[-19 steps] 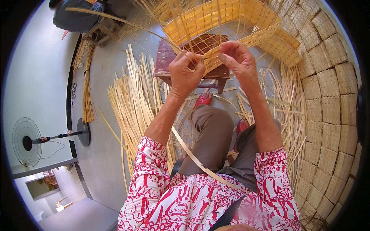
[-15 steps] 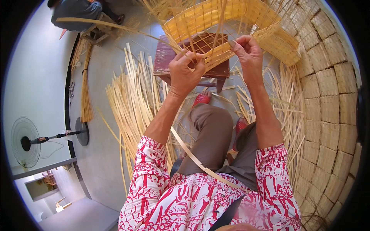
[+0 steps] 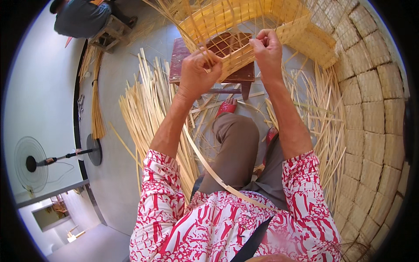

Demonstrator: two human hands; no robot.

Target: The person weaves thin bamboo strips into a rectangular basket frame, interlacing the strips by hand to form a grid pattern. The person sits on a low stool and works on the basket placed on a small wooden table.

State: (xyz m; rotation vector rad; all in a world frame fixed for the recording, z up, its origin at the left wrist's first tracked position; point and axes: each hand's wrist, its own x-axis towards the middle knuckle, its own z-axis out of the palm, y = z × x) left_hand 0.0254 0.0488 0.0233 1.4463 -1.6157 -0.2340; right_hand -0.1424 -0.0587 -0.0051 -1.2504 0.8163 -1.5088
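Observation:
A partly woven basket (image 3: 238, 66) of yellow bamboo strips lies on a dark red wooden stool (image 3: 178, 56), its long loose strips standing up from the wall. At the basket's near left corner, my left hand (image 3: 198, 72) is closed, thumb and fingers pinched on the woven edge and the strips there. Farther right along the same near side, my right hand (image 3: 267, 52) is also closed, its thumb and fingertips pinching the upper edge. Exactly which strip lies between the fingers is hidden. Through the open lattice between my hands the stool top shows.
Pale split strips (image 3: 152, 113) lie in a thick bundle on the left floor, with more strips (image 3: 323, 131) at right. Stacked woven pieces (image 3: 371, 131) line the right side. A broom (image 3: 97, 105), a standing fan (image 3: 31, 163) and a seated person (image 3: 83, 19) are at left.
Both hands have shifted a little left and away from me, still at the basket's near side. The view has moved slightly too.

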